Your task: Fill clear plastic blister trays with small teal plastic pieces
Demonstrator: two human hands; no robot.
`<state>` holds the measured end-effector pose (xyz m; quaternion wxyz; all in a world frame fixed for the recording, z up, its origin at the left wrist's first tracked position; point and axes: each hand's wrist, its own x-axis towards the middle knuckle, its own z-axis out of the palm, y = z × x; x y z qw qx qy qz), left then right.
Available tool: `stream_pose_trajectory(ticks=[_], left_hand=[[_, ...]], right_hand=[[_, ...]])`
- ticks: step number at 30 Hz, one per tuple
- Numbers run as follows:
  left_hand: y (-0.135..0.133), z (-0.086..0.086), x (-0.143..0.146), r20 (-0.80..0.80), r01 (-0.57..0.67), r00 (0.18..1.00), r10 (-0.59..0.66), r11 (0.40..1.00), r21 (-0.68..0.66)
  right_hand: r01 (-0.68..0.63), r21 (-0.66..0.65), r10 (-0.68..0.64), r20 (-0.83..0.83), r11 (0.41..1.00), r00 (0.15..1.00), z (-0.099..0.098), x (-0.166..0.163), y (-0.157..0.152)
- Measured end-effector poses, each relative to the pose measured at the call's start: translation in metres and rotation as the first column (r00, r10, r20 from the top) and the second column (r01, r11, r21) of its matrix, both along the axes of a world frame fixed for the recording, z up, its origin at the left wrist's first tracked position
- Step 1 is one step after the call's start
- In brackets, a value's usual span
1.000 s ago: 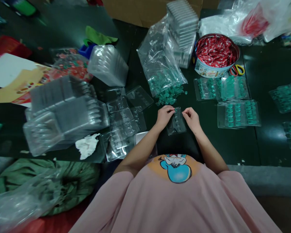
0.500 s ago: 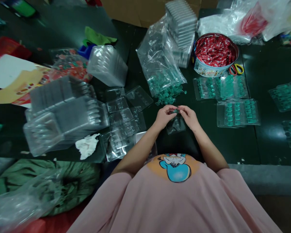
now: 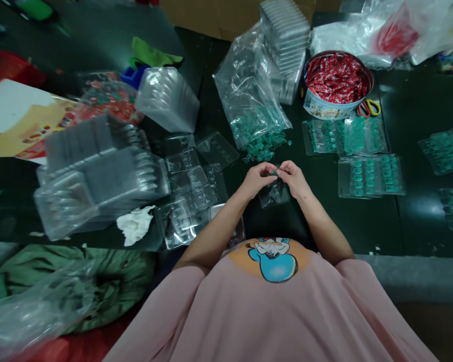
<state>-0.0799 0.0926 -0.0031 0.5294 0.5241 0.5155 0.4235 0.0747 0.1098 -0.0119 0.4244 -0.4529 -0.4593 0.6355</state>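
Note:
Close to the table's front edge, my left hand (image 3: pixel 257 180) and my right hand (image 3: pixel 293 179) meet with fingers pinched together. A small green translucent plastic piece (image 3: pixel 274 172) shows between their fingertips, mostly covered by them. Directly beneath lies a clear plastic blister tray (image 3: pixel 275 196) with moulded hollows, its far part hidden by the hands. Just beyond the hands, a heap of loose green pieces (image 3: pixel 263 148) spills from the mouth of a clear plastic bag (image 3: pixel 245 85). Trays filled with green pieces (image 3: pixel 372 176) lie to the right.
At left stand stacks of clear trays (image 3: pixel 101 176), with loose clear trays (image 3: pixel 191 186) beside them. A round tin (image 3: pixel 326 109) of red wrapped packets is at back right, next to scissors (image 3: pixel 369 107). A crumpled white tissue (image 3: pixel 135 225) lies near the front edge.
My right hand's fingers have shifted slightly and still meet the left hand's over the tray. The view has moved a little; the other things stay put.

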Motion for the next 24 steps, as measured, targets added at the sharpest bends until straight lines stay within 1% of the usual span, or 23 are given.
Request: stream_pose_trajectory(ticks=[2,4,6,8,10,12,13,16,18,21,24], left_hand=[[0.007,0.003,-0.001,-0.125,-0.007,0.992,0.019,0.995,0.097],[0.015,0.006,-0.004,-0.249,0.001,0.967,0.046,0.983,0.185],[0.023,0.008,-0.007,-0.311,0.002,0.948,0.071,0.974,0.228],[0.028,0.005,-0.011,-0.327,0.013,0.943,0.060,0.976,0.217],[0.031,0.000,-0.014,-0.339,0.055,0.941,0.009,0.983,0.176],[0.031,-0.007,-0.016,-0.355,0.094,0.934,-0.036,0.985,0.145],[0.030,-0.011,-0.016,-0.367,0.098,0.929,-0.040,0.985,0.142],[0.029,-0.020,-0.016,-0.426,0.088,0.905,-0.009,0.982,0.167],[0.028,-0.024,-0.016,-0.477,0.103,0.879,0.000,0.976,0.190],[0.028,-0.028,-0.014,-0.556,0.139,0.831,0.008,0.965,0.222],[0.027,-0.032,-0.012,-0.618,0.159,0.786,0.029,0.956,0.247]], right_hand=[[0.030,0.011,-0.030,0.044,0.999,0.999,-0.002,-0.004,0.006],[0.045,0.030,-0.047,0.064,0.999,0.997,-0.004,-0.006,0.014],[0.045,0.053,-0.049,0.074,0.998,0.996,-0.005,-0.005,0.020],[0.054,0.083,-0.061,0.091,0.995,0.994,-0.006,0.000,0.024],[0.078,0.102,-0.089,0.115,0.992,0.989,-0.008,0.007,0.026],[0.095,0.097,-0.107,0.134,0.991,0.985,-0.011,0.014,0.025],[0.098,0.086,-0.109,0.138,0.991,0.984,-0.012,0.017,0.024],[0.097,0.054,-0.104,0.125,0.994,0.987,-0.018,0.021,0.020],[0.096,0.052,-0.102,0.111,0.994,0.989,-0.021,0.022,0.018],[0.089,0.086,-0.099,0.125,0.992,0.987,-0.027,0.022,0.016],[0.074,0.149,-0.102,0.192,0.986,0.976,-0.028,0.025,0.019]])
